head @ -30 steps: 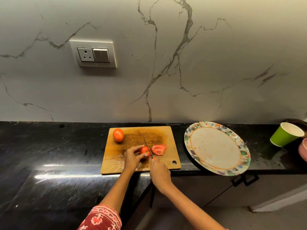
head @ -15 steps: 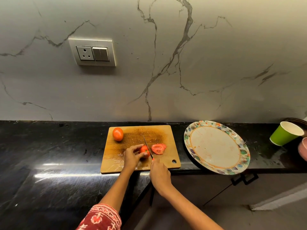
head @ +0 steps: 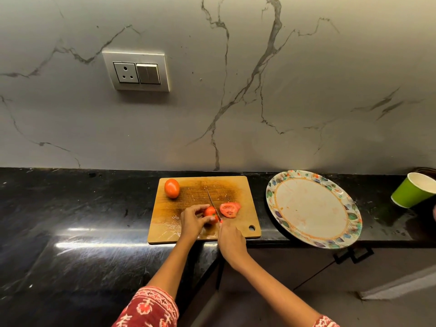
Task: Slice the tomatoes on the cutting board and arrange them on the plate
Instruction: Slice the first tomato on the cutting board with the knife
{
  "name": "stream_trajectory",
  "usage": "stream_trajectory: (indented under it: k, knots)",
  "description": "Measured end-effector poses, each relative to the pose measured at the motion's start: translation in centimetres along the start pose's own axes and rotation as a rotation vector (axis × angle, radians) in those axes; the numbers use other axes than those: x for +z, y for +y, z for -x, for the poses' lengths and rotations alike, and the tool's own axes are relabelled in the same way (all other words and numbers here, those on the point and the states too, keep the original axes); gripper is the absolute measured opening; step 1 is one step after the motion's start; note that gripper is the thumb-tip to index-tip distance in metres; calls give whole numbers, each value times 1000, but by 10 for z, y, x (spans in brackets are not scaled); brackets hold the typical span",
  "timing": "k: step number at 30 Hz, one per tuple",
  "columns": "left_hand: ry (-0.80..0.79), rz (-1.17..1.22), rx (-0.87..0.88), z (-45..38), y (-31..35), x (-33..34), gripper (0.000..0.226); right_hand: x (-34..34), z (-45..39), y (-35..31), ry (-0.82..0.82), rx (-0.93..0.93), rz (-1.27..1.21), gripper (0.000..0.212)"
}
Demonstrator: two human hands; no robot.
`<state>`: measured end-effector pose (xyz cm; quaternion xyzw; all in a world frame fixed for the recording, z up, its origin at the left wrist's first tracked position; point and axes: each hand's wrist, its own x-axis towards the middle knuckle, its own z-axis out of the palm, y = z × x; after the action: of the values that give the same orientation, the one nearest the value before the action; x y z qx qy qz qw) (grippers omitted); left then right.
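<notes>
Head view, ref. cutting board [head: 203, 208]. Left hand [head: 192, 220] fingers curled round part-cut tomato [head: 210, 214] at board centre-front. Right hand [head: 232, 240] grips knife [head: 213, 204], blade touching it. Slices [head: 229, 209] just right; whole tomato [head: 172, 188] back-left. Plate [head: 313, 208] right of board holds none: slicing approx. early stage, plating not begun. Black counter [head: 70, 220], marble wall behind.

Surface [head: 77, 208]: glossy black with faint grey streaks. Wall [head: 306, 79]: pale grey marble pattern, darker veins. Cutting board [head: 243, 201]: tan wood, dark brown stain at centre. Whole tomato [head: 171, 188]: orange-red. Cut slices [head: 229, 209]: red, paler flesh. Plate [head: 349, 214]: off-white centre, orange ring, multicoloured leaf-pattern rim. Cup [head: 411, 191]: green outside, white inside. Sleeve [head: 151, 308]: red with white print. Socket panel [head: 136, 73]: silver-grey.
</notes>
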<state>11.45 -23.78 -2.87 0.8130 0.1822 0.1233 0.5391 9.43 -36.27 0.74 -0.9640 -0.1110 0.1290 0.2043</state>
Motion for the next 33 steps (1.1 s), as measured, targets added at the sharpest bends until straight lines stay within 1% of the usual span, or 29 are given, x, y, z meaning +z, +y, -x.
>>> stream_trajectory:
  k: [3,8,13,17,22,27,33]
  knots:
    - [3,7,-12,-1,-2,0,45,3,5,4,-9,0,4,31]
    - [12,24,-11,-2,-2,0,45,3,-5,0,22,-26,23,32]
    - [26,14,8,-2,1,1,45,2,-21,-6,0,1,-14,35]
    - [9,8,6,-1,4,1,45,9,-17,4,-9,-1,-57,35]
    - [14,3,12,-1,3,1,45,12,-14,8,-20,3,-35,33]
    - [17,-27,41,0,2,2,45,7,-28,-3,-26,23,-11,29]
    - [15,-28,20,-4,3,0,43,13,-26,7,-31,-3,-28,32]
